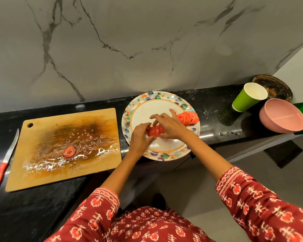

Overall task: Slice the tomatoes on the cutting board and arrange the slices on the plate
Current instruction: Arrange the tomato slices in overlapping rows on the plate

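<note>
Hands (pixel 141 135) (pixel 168 125) around tomato slices (pixel 154 131) (over plate (pixel 143 109))

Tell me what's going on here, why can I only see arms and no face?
The camera sits on the person's head and looks down, so you see only arms and hands. The left hand and right hand together hold a bunch of tomato slices over a flowery plate. More slices already lie on the plate's far side. To the left is a wet wooden cutting board with one tomato end piece on it, and a red-handled knife beside it. On the right stand a green paper cup and a pink bowl.
</note>
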A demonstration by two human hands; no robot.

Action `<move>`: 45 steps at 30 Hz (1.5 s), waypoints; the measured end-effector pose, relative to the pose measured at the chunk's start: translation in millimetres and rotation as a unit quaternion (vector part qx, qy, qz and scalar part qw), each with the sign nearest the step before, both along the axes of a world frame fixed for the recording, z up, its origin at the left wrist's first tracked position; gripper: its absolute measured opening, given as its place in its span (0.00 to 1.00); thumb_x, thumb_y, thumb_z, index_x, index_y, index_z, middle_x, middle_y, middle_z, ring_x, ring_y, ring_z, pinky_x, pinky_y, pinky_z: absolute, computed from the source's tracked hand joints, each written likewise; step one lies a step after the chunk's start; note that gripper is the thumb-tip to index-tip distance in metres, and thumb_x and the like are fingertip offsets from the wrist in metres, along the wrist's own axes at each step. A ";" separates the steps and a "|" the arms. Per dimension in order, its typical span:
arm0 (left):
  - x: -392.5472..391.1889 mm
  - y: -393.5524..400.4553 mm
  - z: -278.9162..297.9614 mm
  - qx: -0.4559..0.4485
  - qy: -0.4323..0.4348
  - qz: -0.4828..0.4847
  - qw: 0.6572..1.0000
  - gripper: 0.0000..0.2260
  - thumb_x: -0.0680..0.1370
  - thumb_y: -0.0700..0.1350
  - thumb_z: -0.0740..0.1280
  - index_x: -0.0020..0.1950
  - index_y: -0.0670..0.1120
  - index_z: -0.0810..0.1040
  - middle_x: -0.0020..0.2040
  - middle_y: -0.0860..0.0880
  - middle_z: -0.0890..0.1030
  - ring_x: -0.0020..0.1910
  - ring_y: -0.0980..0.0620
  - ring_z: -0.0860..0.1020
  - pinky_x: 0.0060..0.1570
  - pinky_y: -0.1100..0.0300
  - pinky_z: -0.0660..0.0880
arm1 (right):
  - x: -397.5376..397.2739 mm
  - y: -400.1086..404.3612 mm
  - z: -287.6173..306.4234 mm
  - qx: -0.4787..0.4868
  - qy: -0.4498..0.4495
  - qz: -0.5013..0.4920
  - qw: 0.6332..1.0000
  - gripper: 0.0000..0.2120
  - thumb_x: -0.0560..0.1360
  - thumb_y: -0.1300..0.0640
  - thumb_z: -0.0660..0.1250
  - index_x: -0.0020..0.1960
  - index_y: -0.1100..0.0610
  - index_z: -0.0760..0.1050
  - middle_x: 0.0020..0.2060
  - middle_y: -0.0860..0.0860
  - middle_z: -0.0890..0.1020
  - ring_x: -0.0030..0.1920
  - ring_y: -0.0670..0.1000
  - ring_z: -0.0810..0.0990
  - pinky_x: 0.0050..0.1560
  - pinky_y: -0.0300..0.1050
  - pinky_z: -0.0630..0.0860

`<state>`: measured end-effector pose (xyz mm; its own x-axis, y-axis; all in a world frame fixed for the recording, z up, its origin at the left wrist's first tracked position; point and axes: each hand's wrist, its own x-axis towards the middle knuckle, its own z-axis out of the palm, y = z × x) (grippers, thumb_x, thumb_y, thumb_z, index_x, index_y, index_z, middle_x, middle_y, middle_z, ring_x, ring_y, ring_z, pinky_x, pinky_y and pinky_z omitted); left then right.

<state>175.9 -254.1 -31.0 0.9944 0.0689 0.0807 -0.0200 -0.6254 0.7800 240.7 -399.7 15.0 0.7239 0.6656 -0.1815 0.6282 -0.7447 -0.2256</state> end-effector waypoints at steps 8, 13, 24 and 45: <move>0.3 -4.6 -0.6 -0.014 -0.010 0.001 1.000 0.23 0.69 0.41 0.74 0.62 0.39 0.74 0.56 0.41 0.78 0.56 0.45 0.75 0.55 0.60 0.69 | -0.8 -7.5 0.3 -0.006 -0.056 0.014 0.998 0.30 0.72 0.51 0.69 0.70 0.53 0.62 0.54 0.48 0.79 0.63 0.51 0.70 0.72 0.59 0.42; 1.4 -5.0 -2.1 -0.022 -0.010 -0.009 1.000 0.24 0.68 0.42 0.75 0.62 0.40 0.73 0.57 0.42 0.78 0.56 0.47 0.75 0.55 0.62 0.69 | 0.3 -9.5 2.8 -0.006 -0.054 0.011 0.998 0.32 0.71 0.49 0.70 0.71 0.52 0.61 0.58 0.48 0.77 0.65 0.51 0.68 0.72 0.60 0.43; -6.1 25.1 9.0 -0.069 -0.009 0.033 0.997 0.22 0.69 0.37 0.73 0.62 0.39 0.74 0.58 0.42 0.78 0.55 0.48 0.76 0.53 0.64 0.72 | 0.6 0.8 9.3 0.092 -0.018 -0.072 0.993 0.26 0.73 0.54 0.69 0.67 0.53 0.65 0.57 0.49 0.78 0.63 0.52 0.70 0.72 0.55 0.49; -119.4 250.0 17.0 0.075 -0.015 0.273 0.959 0.15 0.75 0.39 0.67 0.62 0.43 0.75 0.57 0.43 0.79 0.56 0.44 0.77 0.55 0.49 0.74 | -93.7 224.1 -11.0 0.165 0.046 0.006 0.985 0.15 0.74 0.52 0.67 0.59 0.56 0.73 0.53 0.52 0.80 0.55 0.52 0.75 0.58 0.50 0.71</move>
